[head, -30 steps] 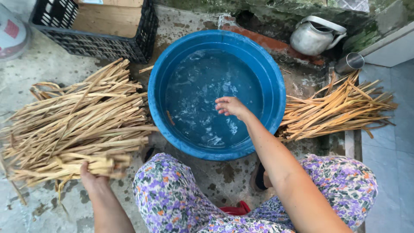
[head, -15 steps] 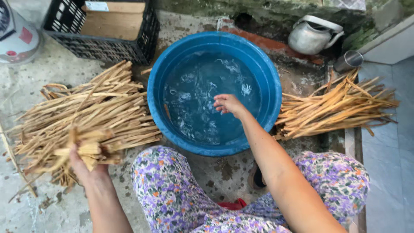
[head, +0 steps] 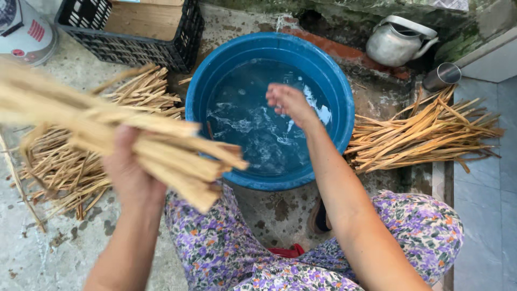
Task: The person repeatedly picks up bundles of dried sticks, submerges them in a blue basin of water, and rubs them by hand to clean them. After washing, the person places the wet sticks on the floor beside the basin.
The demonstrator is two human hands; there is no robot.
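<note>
Reeds [head: 161, 148] bunched in the closed left hand [head: 129, 175] may slip loose; right hand [head: 288, 102] open, empty, above the basin [head: 328, 81] at frame centre

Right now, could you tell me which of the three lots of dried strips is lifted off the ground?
The bundle gripped in the left hand; the left pile and right pile lie on the floor.

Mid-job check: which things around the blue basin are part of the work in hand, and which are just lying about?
In use: left hand gripping a bundle of dry strips; right hand over the blue basin of water; dry pile; darker pile.

Lying about: metal kettle, black crate, steel cup, white appliance.
</note>
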